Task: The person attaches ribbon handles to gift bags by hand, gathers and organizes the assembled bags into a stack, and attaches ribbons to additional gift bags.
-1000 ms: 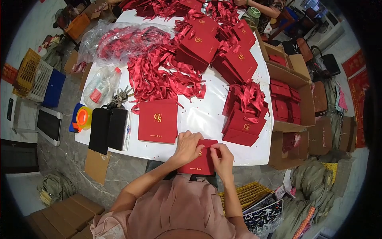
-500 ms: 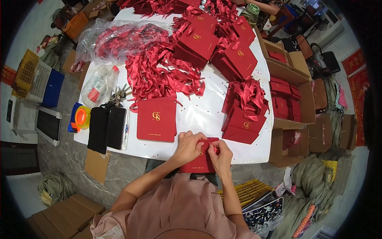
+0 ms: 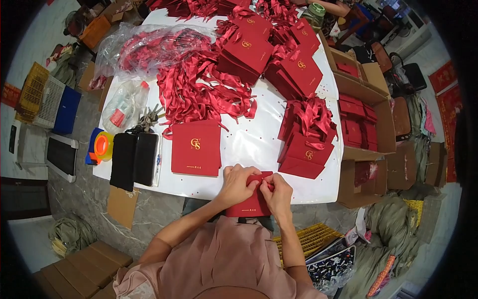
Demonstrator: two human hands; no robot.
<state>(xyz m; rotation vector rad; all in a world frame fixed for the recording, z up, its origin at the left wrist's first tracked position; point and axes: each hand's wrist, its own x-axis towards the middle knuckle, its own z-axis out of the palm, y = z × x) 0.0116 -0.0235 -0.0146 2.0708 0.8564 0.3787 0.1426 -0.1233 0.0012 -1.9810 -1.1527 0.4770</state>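
At the near edge of the table, a small red paper gift bag [image 3: 251, 207] with gold print lies under both hands. My left hand [image 3: 238, 187] holds its upper left part, thumb pressed on the front near the top. With thumb and fingertips closed together, my right hand [image 3: 277, 195] pinches at the upper right of this bag. A bit of red seems to show between those fingertips, too small to make out. Just beyond my left hand rests a flat stack of matching red bags [image 3: 196, 149]. Behind that stack spreads a loose heap of red satin ribbons [image 3: 199, 94].
Finished-looking bags with ribbon handles [image 3: 306, 144] stand at the right. A clear plastic bag of ribbons [image 3: 164, 50] lies far left. Nearer are keys [image 3: 149, 118], a black phone [image 3: 146, 159], a black pouch [image 3: 123, 162] and an orange tape roll [image 3: 103, 145]. Cardboard boxes [image 3: 371, 124] line the right side.
My right hand's fingers have shifted slightly and drawn closer together at the bag's upper right. My left hand has barely moved, its thumb still on the bag.
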